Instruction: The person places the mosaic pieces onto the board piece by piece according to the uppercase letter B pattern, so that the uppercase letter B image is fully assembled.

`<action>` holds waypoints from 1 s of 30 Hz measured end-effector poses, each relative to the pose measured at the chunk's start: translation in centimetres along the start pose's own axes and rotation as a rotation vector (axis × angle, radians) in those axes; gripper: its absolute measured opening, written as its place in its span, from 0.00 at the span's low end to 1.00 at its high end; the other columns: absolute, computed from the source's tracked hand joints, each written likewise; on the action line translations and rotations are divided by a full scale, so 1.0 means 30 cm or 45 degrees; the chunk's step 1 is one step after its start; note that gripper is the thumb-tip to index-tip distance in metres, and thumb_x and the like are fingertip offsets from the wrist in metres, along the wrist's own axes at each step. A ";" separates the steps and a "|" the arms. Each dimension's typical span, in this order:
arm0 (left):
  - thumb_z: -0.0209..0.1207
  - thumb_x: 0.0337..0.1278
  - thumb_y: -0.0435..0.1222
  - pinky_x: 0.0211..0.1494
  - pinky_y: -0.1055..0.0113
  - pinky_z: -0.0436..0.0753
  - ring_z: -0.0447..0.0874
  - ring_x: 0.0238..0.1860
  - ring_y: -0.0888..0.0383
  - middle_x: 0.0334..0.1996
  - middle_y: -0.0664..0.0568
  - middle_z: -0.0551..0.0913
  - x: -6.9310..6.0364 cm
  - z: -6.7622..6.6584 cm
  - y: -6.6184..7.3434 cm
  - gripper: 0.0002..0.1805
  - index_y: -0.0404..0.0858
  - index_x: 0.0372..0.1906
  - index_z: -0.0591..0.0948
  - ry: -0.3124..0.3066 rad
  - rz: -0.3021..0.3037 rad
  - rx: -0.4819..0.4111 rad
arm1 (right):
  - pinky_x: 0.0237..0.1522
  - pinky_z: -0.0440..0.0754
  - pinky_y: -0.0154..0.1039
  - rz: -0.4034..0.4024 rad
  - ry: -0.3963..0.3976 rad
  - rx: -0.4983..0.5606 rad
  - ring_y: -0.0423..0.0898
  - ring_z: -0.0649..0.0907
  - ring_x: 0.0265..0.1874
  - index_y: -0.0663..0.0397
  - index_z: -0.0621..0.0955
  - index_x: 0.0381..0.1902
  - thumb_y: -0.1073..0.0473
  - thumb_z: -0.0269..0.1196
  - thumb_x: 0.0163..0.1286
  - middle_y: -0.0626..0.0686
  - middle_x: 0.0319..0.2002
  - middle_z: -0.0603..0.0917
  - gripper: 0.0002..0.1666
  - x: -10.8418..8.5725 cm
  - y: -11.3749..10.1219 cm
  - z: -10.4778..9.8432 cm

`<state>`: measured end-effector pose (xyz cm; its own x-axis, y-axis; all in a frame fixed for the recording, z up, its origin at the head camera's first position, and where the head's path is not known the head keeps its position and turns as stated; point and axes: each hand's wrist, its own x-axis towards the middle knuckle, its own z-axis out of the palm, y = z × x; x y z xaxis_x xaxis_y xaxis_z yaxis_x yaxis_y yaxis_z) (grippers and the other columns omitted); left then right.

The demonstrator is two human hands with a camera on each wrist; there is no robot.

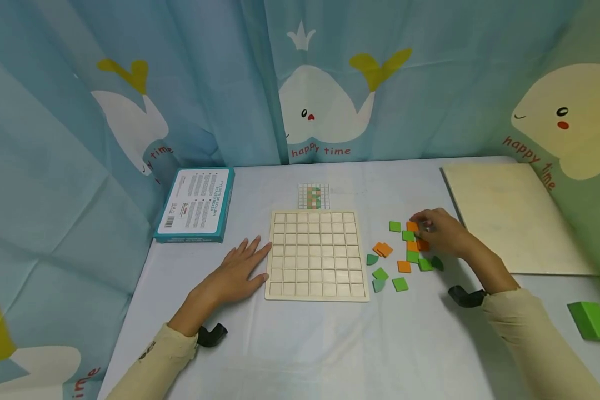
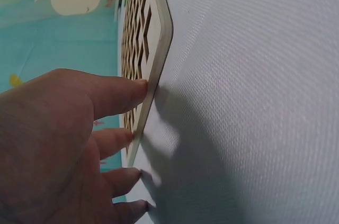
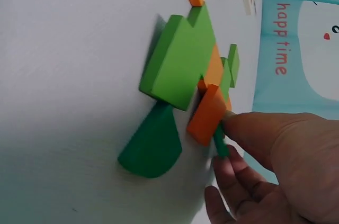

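A cream grid board lies flat in the middle of the table. My left hand has its fingers spread, with thumb and index fingertips touching the board's left edge; in the left wrist view the thumb rests against the rim. To the right of the board, my right hand is over a loose group of thin tiles. The right wrist view shows its thumb and fingers pinching a small dark green piece, seen mostly edge-on. Close to the thumb is an orange tile. A dark green quarter-round piece lies beside green tiles.
A small pattern card lies behind the board. Several orange and green tiles are scattered at its right. A teal and white box stands back left. A large cream panel and a green block are at the right.
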<state>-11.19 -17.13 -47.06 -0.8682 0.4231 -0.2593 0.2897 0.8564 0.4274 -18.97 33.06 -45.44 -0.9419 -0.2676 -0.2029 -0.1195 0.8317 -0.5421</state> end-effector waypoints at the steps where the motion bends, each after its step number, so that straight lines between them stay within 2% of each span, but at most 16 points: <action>1: 0.56 0.78 0.49 0.84 0.35 0.47 0.41 0.86 0.36 0.86 0.43 0.49 0.000 -0.001 0.001 0.39 0.47 0.86 0.57 -0.003 -0.005 0.006 | 0.56 0.76 0.64 -0.002 0.004 -0.001 0.67 0.75 0.56 0.72 0.77 0.64 0.65 0.61 0.78 0.74 0.59 0.73 0.21 0.002 -0.003 0.001; 7: 0.56 0.77 0.51 0.84 0.36 0.50 0.43 0.86 0.37 0.85 0.43 0.52 -0.002 0.001 -0.004 0.39 0.48 0.86 0.58 0.010 -0.007 0.023 | 0.56 0.77 0.65 0.004 0.046 -0.031 0.67 0.77 0.55 0.73 0.77 0.63 0.65 0.60 0.80 0.72 0.57 0.74 0.20 0.015 -0.013 0.016; 12: 0.56 0.76 0.51 0.84 0.36 0.51 0.43 0.85 0.37 0.85 0.44 0.52 -0.005 0.001 -0.006 0.40 0.48 0.85 0.59 0.021 -0.009 0.015 | 0.63 0.76 0.68 0.026 0.055 -0.043 0.68 0.75 0.57 0.73 0.74 0.66 0.65 0.57 0.82 0.72 0.59 0.72 0.21 0.043 -0.016 0.037; 18: 0.55 0.76 0.52 0.84 0.37 0.51 0.43 0.86 0.38 0.86 0.45 0.51 -0.003 0.004 -0.005 0.40 0.49 0.86 0.58 0.016 0.002 -0.003 | 0.66 0.74 0.69 -0.011 0.099 -0.025 0.69 0.75 0.59 0.75 0.73 0.66 0.64 0.56 0.83 0.74 0.61 0.71 0.22 0.086 -0.053 0.056; 24: 0.55 0.77 0.53 0.84 0.38 0.53 0.43 0.86 0.37 0.86 0.45 0.51 -0.002 0.002 -0.004 0.40 0.49 0.86 0.57 0.014 0.013 0.036 | 0.65 0.76 0.65 -0.054 0.129 -0.029 0.68 0.76 0.58 0.76 0.74 0.64 0.66 0.55 0.82 0.73 0.59 0.74 0.20 0.153 -0.176 0.096; 27: 0.55 0.77 0.52 0.83 0.37 0.53 0.44 0.85 0.36 0.86 0.44 0.51 -0.002 -0.001 -0.003 0.40 0.48 0.86 0.58 0.024 0.024 0.050 | 0.65 0.76 0.63 -0.097 0.086 -0.020 0.66 0.77 0.60 0.73 0.75 0.65 0.66 0.56 0.82 0.71 0.59 0.74 0.20 0.185 -0.264 0.126; 30: 0.55 0.77 0.52 0.83 0.37 0.54 0.44 0.85 0.36 0.86 0.43 0.52 -0.001 -0.002 -0.002 0.40 0.47 0.86 0.58 0.033 0.032 0.056 | 0.64 0.78 0.62 -0.196 0.036 -0.029 0.66 0.78 0.60 0.72 0.76 0.64 0.66 0.57 0.82 0.70 0.59 0.75 0.19 0.217 -0.349 0.166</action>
<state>-11.21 -17.21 -47.03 -0.8703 0.4376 -0.2262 0.3288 0.8580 0.3947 -22.29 20.20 -45.13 -0.9205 -0.3789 -0.0955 -0.2698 0.7931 -0.5461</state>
